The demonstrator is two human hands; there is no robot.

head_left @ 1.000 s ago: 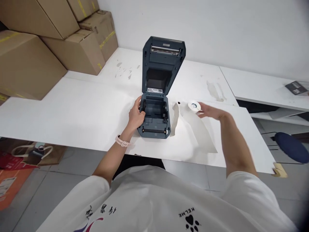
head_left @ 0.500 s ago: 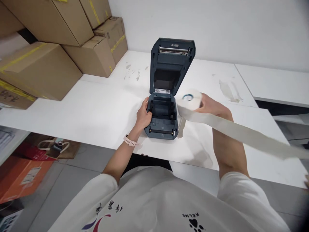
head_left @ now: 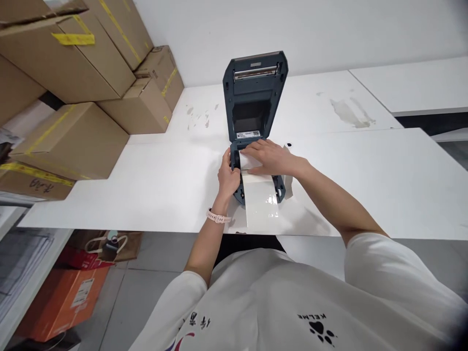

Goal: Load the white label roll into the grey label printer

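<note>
A dark grey label printer (head_left: 256, 102) stands on the white table with its lid raised. My left hand (head_left: 229, 178) is closed round the printer's left edge, thumb on the inner rim. Inside the lower bay sits a white label roll (head_left: 248, 160). Over it lies my right hand (head_left: 270, 158), fingers and thumb around the roll and covering part of it. From the roll a pale label strip (head_left: 260, 200) runs out over the printer's front and hangs toward me, its surface glossy.
Cardboard boxes (head_left: 73, 141) with yellow tape are stacked at the left on the white table (head_left: 164, 185). A curled paper strip (head_left: 288, 183) lies beside the printer's right side. Below, an orange box (head_left: 68, 302) and a paper bag (head_left: 127, 246) stand on the floor.
My right hand has brought the label roll from the printer's right side into its bay. The long strip that trailed right now hangs over the front. My left hand stays on the printer.
</note>
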